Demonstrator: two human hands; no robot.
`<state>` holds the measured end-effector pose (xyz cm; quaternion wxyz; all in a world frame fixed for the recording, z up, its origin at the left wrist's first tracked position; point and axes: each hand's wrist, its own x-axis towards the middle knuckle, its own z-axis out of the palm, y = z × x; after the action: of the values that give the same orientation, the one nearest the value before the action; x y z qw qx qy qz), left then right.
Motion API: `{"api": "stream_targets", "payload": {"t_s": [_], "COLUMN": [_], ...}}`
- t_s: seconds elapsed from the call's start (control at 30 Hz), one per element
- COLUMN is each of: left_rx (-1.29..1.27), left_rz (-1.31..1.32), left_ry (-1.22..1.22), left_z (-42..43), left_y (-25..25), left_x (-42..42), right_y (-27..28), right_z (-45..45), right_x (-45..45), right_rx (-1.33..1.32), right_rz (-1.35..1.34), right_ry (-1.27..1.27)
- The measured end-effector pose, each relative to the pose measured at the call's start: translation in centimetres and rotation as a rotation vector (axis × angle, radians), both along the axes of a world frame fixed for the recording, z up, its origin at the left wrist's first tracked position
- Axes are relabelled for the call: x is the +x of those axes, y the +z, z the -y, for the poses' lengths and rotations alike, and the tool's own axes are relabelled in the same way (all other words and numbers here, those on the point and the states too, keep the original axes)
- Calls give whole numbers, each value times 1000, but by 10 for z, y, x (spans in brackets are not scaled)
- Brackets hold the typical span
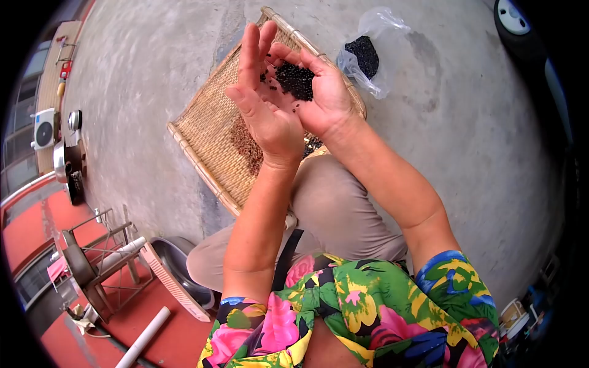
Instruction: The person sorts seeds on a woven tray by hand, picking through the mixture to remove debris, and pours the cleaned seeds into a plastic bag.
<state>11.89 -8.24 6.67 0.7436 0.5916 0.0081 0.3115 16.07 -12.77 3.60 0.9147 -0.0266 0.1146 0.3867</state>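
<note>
Small black beans (296,81) lie heaped in my right hand (331,95), which is cupped palm-up with its fingers curled around them. My left hand (265,119) is upright against its side, fingers stretched out, with a few loose beans near the palm. Both hands are above a woven bamboo tray (208,119). On the tray lies a patch of small reddish-brown grains (246,146), partly hidden by my left wrist. More dark beans (311,145) show between my forearms, close to my knee.
A clear plastic bag (383,30) holding black beans (363,56) lies on the concrete floor beyond the tray. At lower left are a dark basin (175,257), a pink plastic piece (175,282), a metal frame (116,264) and a white pipe (144,337). A car wheel (513,17) stands at upper right.
</note>
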Motion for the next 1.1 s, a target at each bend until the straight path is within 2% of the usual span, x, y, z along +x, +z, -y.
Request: {"api": "stream_targets", "payload": {"t_s": [0.07,0.13,0.17,0.23,0.27,0.3,0.37,0.43,0.47,0.53,0.57,0.63,0.7,0.77,0.8,0.83,0.9,0.97,1.03,1.1], "left_rx": [27,89,147,173,92,14,-312,-692,-704,-936,-948,-618,-442,422,729,910,982,782,805,978], "left_rz": [94,65,37,26,-34,-97,-99,-37,-39,-205,-207,-649,-763,-813,-719,-629,-501,-422,-427,-320], "left_ry": [182,106,27,32,83,134,110,-168,-161,-207,-212,160,84,144,249,331,419,376,363,324], "left_z": [6,0,-4,-4,-1,0,-10,-49,-69,-93,-95,-91,-98,-101,-88,-82,-73,-67,-66,-70], "left_y": [3,-1,-5,-8,-9,-8,-9,-36,-56,-87,-98,-105,-133,-158,-136,-128,-108,-99,-96,-100], "left_x": [5,5,5,8,8,9,10,-3,-13,-27,-30,-37,-50,-53,-43,-34,-14,-4,6,16], "right_y": [-1,-3,-4,-4,-1,-53,-42,-44,-59,-79,-85,-82,-84,-86,-86,-85,-83,-87,-91,-98], "right_z": [0,2,3,7,9,15,33,51,62,73,76,79,74,62,53,45,33,20,13,10], "right_x": [0,1,3,8,9,15,21,34,40,52,56,62,63,59,57,55,53,47,44,41], "right_rx": [17,42,28,-78,-191,448,229,138,158,-16,-84,-104,-112,84,91,110,136,136,114,168], "right_rz": [24,-145,-146,-194,-174,-80,-108,-257,-261,-182,-169,-168,-170,-122,-130,-120,-123,-148,-147,-175], "right_ry": [26,75,64,60,34,149,71,-78,-130,-183,-195,-189,-168,-90,-76,-54,-15,18,41,90]}}
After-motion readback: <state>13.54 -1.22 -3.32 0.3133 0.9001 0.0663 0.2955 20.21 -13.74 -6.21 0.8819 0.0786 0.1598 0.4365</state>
